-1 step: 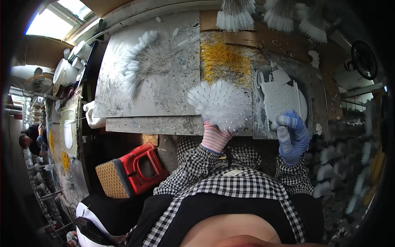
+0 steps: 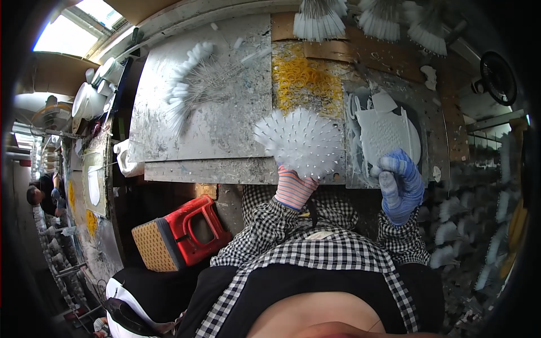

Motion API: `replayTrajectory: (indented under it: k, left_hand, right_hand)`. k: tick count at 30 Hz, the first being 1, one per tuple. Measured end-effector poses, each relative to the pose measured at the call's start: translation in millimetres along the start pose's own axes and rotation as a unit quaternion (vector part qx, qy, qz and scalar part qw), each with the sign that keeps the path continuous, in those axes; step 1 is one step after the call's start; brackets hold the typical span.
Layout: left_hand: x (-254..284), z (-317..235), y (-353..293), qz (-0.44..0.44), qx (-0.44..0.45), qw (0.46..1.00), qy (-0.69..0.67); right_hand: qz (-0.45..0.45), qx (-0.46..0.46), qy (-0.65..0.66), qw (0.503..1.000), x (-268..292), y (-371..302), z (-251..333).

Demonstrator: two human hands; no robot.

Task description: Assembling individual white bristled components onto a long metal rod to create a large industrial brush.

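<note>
My left hand (image 2: 295, 187), in a pink-and-grey striped glove, is closed below a round bundle of white pieces (image 2: 301, 141). Small pointed tips stick out all over the bundle's domed top, which hides what the fingers wrap around. To its right, my right hand (image 2: 401, 188) wears a blue striped glove, its fingers curled and thumb and forefinger close together. Whatever they may pinch is too small to make out. That hand is at the near edge of a slab of white paste (image 2: 389, 135) with a dimpled surface, spread on a smeared board (image 2: 354, 169).
Wire-stemmed white pieces (image 2: 189, 84) lie fanned out on a grey board (image 2: 236, 129). Yellow rings (image 2: 304, 79) are heaped beyond the bundle. More white bundles (image 2: 319, 22) line the far edge. A red stool (image 2: 197, 231) stands at left, a black fan (image 2: 499, 79) at right. Another person (image 2: 45, 194) is far left.
</note>
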State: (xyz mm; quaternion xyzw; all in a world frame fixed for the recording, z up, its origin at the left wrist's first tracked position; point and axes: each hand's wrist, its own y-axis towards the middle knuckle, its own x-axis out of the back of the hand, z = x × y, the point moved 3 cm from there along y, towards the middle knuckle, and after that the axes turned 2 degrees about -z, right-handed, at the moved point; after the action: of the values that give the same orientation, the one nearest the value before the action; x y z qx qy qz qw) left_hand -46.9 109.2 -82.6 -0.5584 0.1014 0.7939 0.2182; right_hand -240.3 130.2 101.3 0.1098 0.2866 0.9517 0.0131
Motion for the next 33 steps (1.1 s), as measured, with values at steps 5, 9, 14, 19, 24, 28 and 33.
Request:
replayTrajectory:
  k: [5,9,14,19,24,28,33]
  left_hand:
    - [24,-9,3,-0.12,-0.127,0.927,0.331]
    - [-17,2,0,-0.164,-0.098,0.98,0.048]
    - [-41,-6,8,-0.272,-0.18,0.919,0.222]
    - [-54,-21,24,-0.169,-0.17,0.932,0.273]
    - [-68,-44,43,-0.145,-0.146,0.897,0.391]
    - [-100,-45,67,-0.105,-0.185,0.768,0.605]
    - [-143,-6,101,0.034,-0.082,0.608,0.789]
  right_hand:
    - [-0.008,-0.013,-0.018,1.0,5,-9,-4]
    - [-0.023,-0.008,-0.004,1.0,11,-11,-9]
    - [-0.02,-0.011,-0.003,1.0,18,-17,-16]
    - [-0.044,-0.045,0.018,0.998,25,-23,-23]
    - [-0.027,-0.001,-0.021,0.999,34,-15,-23]
    - [-0.014,-0.062,-0.036,0.997,40,-3,-33]
    - [0.086,-0.046,-0.103,0.99,37,21,-48]
